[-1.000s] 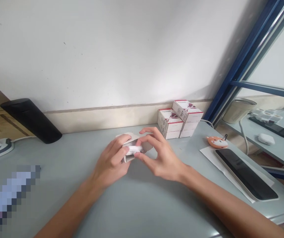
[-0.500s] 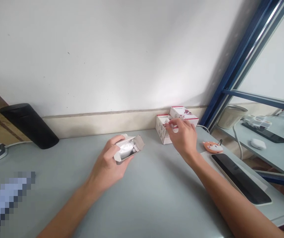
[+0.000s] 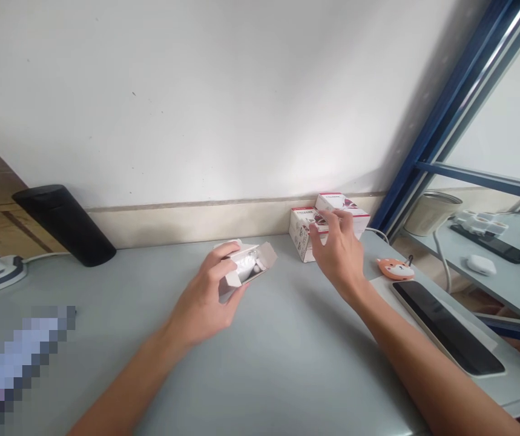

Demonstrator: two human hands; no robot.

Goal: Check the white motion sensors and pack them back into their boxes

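On the gray desk (image 3: 260,375), looks like things are only partway along

Red-and-white boxes (image 3: 304,218) sit stacked at the back, the right hand (image 3: 340,248) at them, fingers curled; can't tell if it's got anything. The left hand (image 3: 207,297) has hold of the opened carton (image 3: 232,279), mid-desk. Flap (image 3: 267,255) up, so opening's done; white wrapped item (image 3: 245,265) sits inside, nothing folded shut yet.

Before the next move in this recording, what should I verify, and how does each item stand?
1. Left hand gripping the open box: ok.
2. Box flap folded outward, leaving the opening exposed: ok.
3. White wrapped item inside that box: ok, visible.
4. Right hand touching the red-and-white boxes: cannot tell; its fingers overlap them in view.
5. Orange case apart from both hands: ok.
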